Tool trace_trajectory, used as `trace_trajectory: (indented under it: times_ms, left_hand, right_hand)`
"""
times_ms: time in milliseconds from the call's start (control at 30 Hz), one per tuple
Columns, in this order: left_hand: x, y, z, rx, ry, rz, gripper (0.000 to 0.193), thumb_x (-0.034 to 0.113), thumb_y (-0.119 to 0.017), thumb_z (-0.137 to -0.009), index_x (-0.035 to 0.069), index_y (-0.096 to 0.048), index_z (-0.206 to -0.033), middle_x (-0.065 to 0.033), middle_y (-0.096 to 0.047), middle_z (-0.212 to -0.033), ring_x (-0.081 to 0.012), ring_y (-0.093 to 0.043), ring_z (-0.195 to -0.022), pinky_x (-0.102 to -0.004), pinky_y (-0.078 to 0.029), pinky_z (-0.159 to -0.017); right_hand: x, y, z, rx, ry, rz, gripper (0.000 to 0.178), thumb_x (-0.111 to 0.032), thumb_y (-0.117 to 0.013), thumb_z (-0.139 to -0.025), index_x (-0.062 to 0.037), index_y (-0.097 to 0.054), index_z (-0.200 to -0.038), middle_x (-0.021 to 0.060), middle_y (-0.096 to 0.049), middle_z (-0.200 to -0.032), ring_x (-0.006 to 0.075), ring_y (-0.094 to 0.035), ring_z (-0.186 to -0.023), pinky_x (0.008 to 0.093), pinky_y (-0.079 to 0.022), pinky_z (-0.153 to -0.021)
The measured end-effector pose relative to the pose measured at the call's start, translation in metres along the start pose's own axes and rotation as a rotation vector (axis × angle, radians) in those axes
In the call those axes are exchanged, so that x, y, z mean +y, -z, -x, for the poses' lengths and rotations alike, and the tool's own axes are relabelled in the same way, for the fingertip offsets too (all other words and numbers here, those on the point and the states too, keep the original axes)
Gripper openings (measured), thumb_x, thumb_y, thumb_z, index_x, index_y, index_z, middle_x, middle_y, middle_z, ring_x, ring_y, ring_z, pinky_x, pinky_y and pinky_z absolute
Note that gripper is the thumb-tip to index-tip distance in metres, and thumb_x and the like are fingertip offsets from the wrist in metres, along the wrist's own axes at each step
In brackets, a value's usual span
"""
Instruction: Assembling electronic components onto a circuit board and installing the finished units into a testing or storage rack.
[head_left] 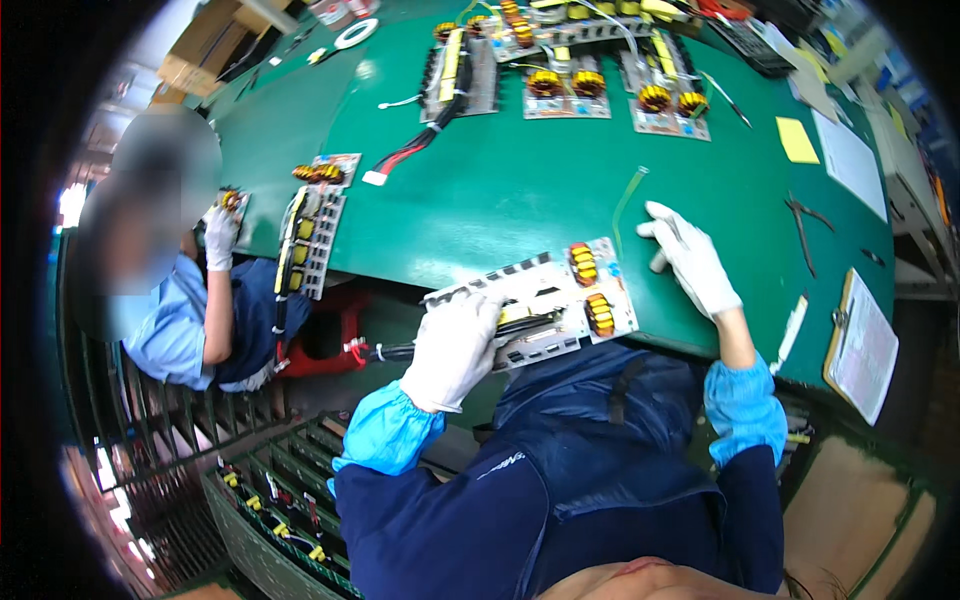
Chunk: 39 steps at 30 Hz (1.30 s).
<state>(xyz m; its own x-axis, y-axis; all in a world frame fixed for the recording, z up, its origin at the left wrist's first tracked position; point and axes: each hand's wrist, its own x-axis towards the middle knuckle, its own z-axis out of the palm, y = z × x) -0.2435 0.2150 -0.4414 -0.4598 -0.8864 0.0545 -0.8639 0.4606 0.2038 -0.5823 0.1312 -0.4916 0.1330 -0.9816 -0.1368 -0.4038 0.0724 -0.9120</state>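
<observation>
My gloved left hand point(456, 345) is closed around one end of a power circuit board point(545, 345) at the table's near edge. Two yellow-and-black wound coils stand at the board's right end, and a black cable bundle point(392, 352) runs out leftward past my hand. My gloved right hand point(690, 262) is over the green table to the right of the board. Its fingers are apart and partly bent, with nothing seen in them. A thin, pale green cable tie point(630, 195) lies just left of those fingers.
Several similar boards point(565, 92) lie along the far side. Pliers point(803, 225), a white-handled tool point(795, 325), a clipboard point(862, 345) and a yellow note point(797, 140) are on the right. At left, a co-worker's gloved hand point(220, 238) is by another board point(312, 240). A slatted rack point(270, 500) stands lower left.
</observation>
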Motion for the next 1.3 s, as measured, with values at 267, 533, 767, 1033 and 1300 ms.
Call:
trace_trajectory:
  times_ms: [267, 533, 767, 1033, 1300]
  left_hand:
    - [0.038, -0.015, -0.063, -0.159, -0.333, 0.003, 0.055, 0.021, -0.075, -0.080, 0.002, -0.057, -0.128, -0.0158, -0.064, -0.113, -0.0334, -0.063, -0.105, -0.0456, -0.051, -0.087]
    - [0.048, -0.029, -0.094, 0.001, -0.498, -0.035, 0.048, 0.017, -0.071, -0.078, 0.000, -0.059, -0.121, -0.0104, -0.061, -0.103, -0.0277, -0.062, -0.100, -0.0421, -0.053, -0.082]
    - [0.058, -0.033, -0.085, -0.045, -0.339, -0.005, 0.067, 0.015, -0.078, -0.073, 0.004, -0.054, -0.135, -0.0135, -0.063, -0.111, -0.0329, -0.062, -0.110, -0.0452, -0.051, -0.089]
    - [0.057, -0.045, -0.078, 0.030, -0.339, -0.086, 0.081, 0.018, -0.083, -0.067, 0.003, -0.050, -0.140, -0.0127, -0.063, -0.113, -0.0316, -0.062, -0.113, -0.0440, -0.050, -0.090]
    - [0.057, -0.049, -0.078, 0.006, -0.325, -0.048, 0.085, 0.014, -0.084, -0.064, 0.003, -0.049, -0.141, -0.0131, -0.063, -0.113, -0.0317, -0.062, -0.112, -0.0445, -0.050, -0.092]
  right_hand:
    - [0.010, 0.023, 0.021, 0.108, -0.261, -0.226, 0.049, -0.046, -0.059, -0.100, -0.0027, -0.061, -0.121, 0.0081, -0.072, -0.097, 0.0157, -0.061, -0.068, 0.0302, -0.049, -0.063]
    - [0.028, 0.035, 0.048, 0.589, -0.102, 0.822, 0.046, -0.039, -0.071, -0.091, -0.0064, -0.058, -0.121, 0.0127, -0.067, -0.099, 0.0355, -0.069, -0.089, 0.0479, -0.056, -0.070]
    - [0.046, 0.046, 0.069, 0.510, -0.244, 0.753, 0.043, -0.034, -0.072, -0.092, -0.0027, -0.061, -0.120, 0.0143, -0.071, -0.087, 0.0314, -0.070, -0.067, 0.0409, -0.054, -0.057]
    - [0.032, 0.037, 0.067, 0.376, -0.325, -0.002, 0.039, -0.017, -0.069, -0.094, 0.0015, -0.060, -0.126, 0.0110, -0.069, -0.095, 0.0148, -0.066, -0.081, 0.0284, -0.052, -0.070]
    - [0.007, 0.030, 0.090, 0.293, 0.142, 0.194, 0.012, -0.010, -0.070, -0.090, -0.0034, -0.070, -0.100, 0.0045, -0.067, -0.093, 0.0123, -0.063, -0.071, 0.0276, -0.050, -0.064]
